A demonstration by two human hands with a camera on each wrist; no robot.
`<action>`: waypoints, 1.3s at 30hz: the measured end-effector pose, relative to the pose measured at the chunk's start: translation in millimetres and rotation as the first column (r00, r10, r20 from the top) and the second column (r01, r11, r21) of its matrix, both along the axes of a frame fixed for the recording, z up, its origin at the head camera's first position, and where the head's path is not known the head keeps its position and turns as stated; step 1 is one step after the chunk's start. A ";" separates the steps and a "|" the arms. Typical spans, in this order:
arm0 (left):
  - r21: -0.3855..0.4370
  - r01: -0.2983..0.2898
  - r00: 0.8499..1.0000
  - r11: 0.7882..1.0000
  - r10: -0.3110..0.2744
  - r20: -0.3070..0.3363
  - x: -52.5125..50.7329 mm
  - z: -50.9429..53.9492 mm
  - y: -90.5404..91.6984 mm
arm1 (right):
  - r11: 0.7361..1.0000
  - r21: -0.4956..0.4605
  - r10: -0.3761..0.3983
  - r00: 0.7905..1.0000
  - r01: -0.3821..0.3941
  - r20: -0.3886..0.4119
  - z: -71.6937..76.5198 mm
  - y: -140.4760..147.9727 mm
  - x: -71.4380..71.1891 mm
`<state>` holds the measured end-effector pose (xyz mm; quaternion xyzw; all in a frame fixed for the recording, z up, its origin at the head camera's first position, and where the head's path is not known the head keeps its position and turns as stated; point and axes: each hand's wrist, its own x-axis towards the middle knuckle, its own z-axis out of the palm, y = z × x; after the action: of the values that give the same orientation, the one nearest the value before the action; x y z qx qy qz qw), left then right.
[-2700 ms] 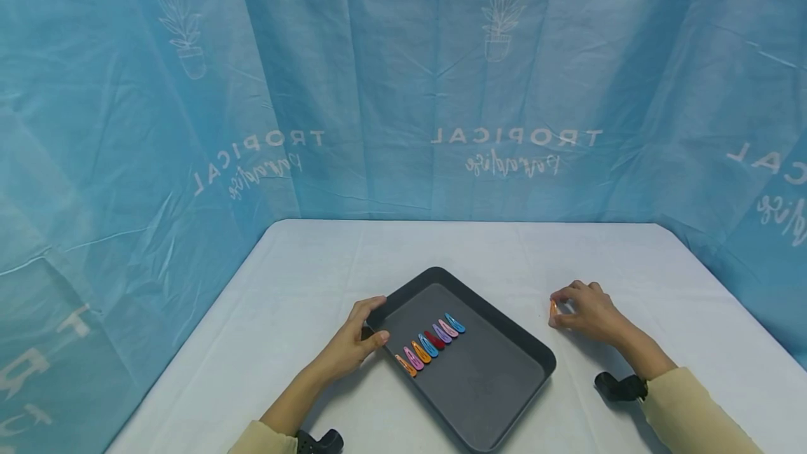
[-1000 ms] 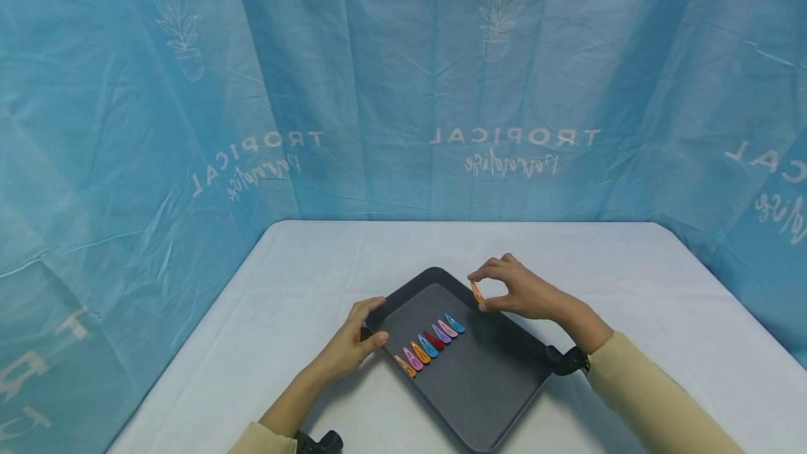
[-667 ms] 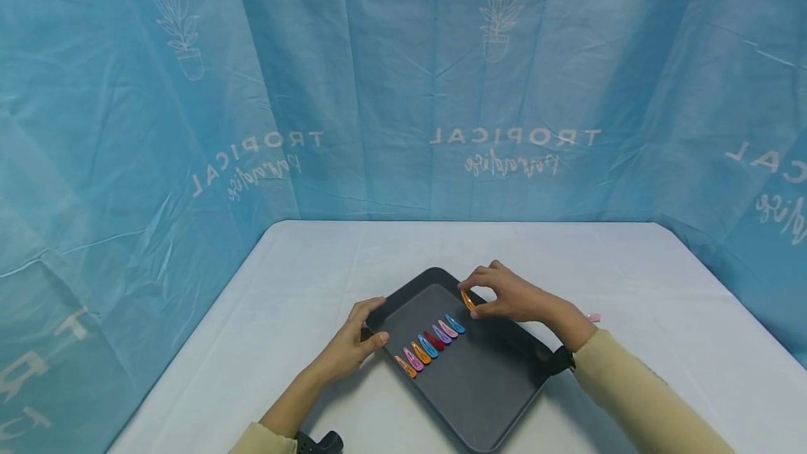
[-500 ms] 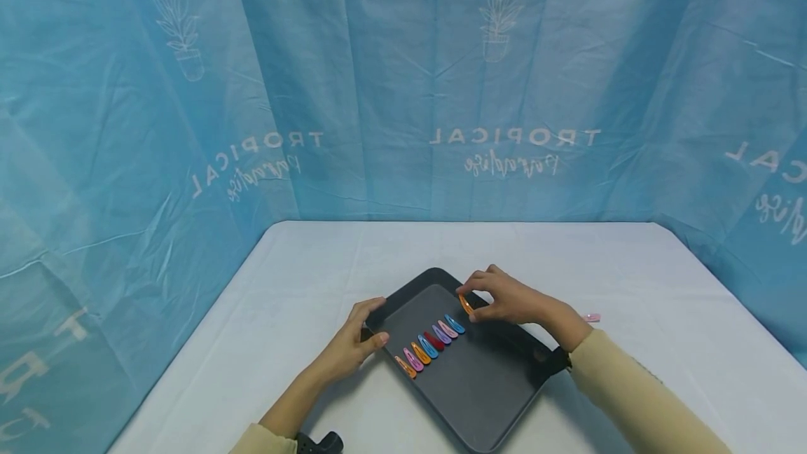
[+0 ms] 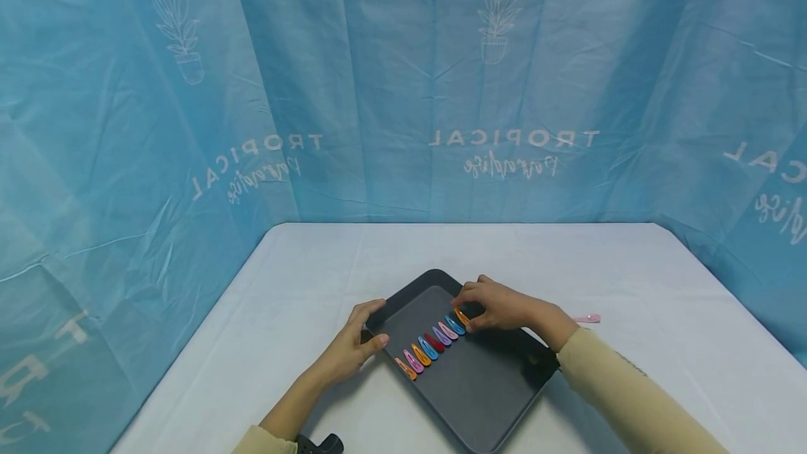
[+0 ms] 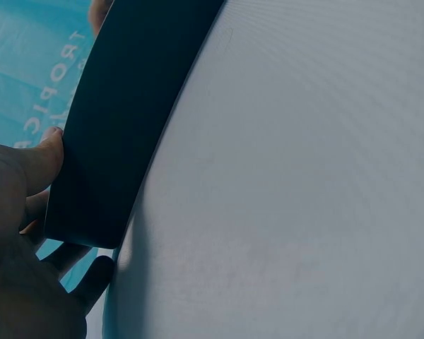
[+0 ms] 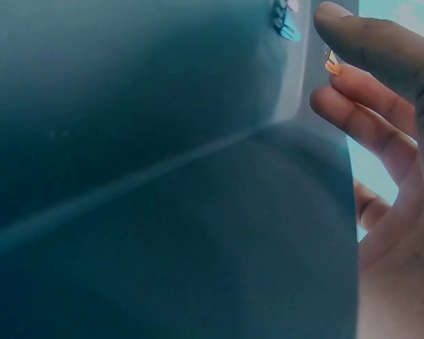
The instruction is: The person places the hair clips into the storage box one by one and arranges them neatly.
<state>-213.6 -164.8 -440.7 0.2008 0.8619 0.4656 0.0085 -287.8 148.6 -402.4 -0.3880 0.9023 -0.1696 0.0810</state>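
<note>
A dark grey rectangular tray lies turned cornerwise on the white table. My left hand grips its left corner, thumb over the rim and fingers along the outside; the left wrist view shows the thumb against the tray wall. Inside, several snap hair clips form a slanting row, from an orange clip near the left side to a blue clip. Right beside that blue one, my right hand pinches another orange hair clip between thumb and fingers; the right wrist view shows only its tip.
A pink hair clip lies on the table right of the tray, partly behind the right forearm. White cloth covers the table. Blue printed curtains hang behind and at both sides.
From the table at the right, my right hand has carried the orange clip left over the tray, then lowered it to the row's upper end. The left hand stays on the tray corner.
</note>
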 end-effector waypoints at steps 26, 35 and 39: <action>0.003 -0.006 1.000 1.000 0.006 -0.002 1.3 -0.2 0.4 | 0.995 0.096 0.038 0.999 -0.036 -0.016 -9.5 -2.8 -5.0; 0.004 0.003 1.000 1.000 -0.003 0.001 0.8 0.6 0.7 | 0.995 0.102 0.017 1.000 -0.017 0.000 -10.4 -2.8 -4.8; 0.001 0.006 1.000 1.000 -0.006 0.003 0.0 1.1 0.8 | 0.995 0.102 0.008 1.000 -0.008 0.003 -10.5 -2.4 -4.8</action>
<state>-213.6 -164.0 -439.6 0.2029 0.8610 0.4664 0.0110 -292.5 146.2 -412.9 -0.3868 0.9081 -0.1233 0.1026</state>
